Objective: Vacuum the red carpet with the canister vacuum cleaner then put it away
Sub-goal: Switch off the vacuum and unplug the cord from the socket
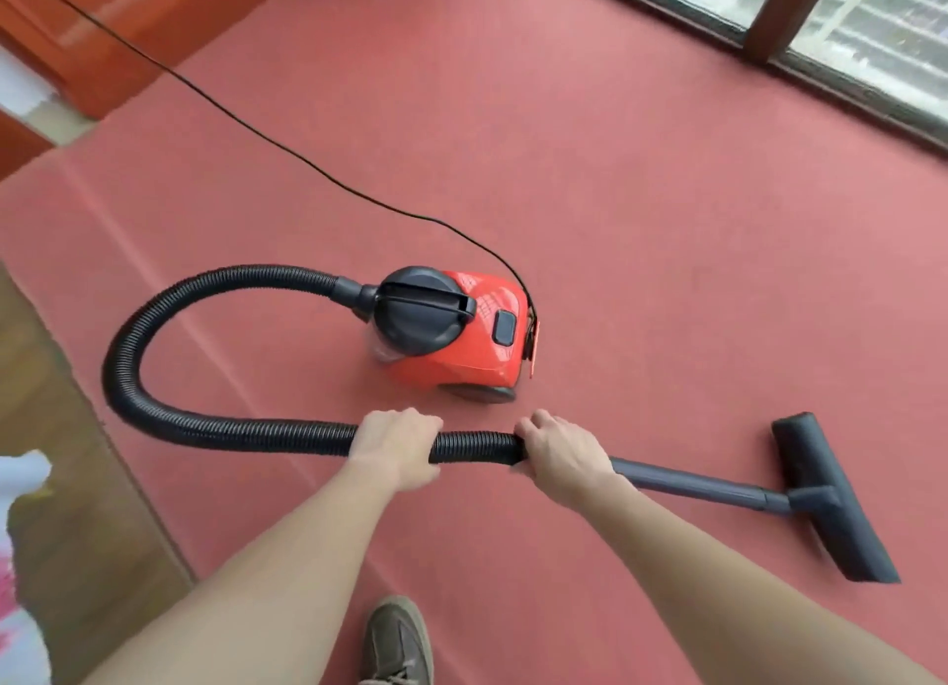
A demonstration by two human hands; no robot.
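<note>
A red canister vacuum cleaner (456, 330) with a black lid stands on the red carpet (615, 197) in the middle of the view. Its ribbed black hose (169, 412) loops left and back toward me. My left hand (397, 446) is wrapped around the hose. My right hand (559, 453) grips the hose's end where it joins the dark grey wand (692, 484). The wand runs right to the flat floor nozzle (831, 499), which rests on the carpet.
A black power cord (267, 138) trails from the vacuum's rear to the upper left. A window frame (769, 32) runs along the top right. Orange-red woodwork (128, 27) stands at the top left. Wooden floor (66, 479) borders the carpet at left. My shoe (397, 643) is at the bottom.
</note>
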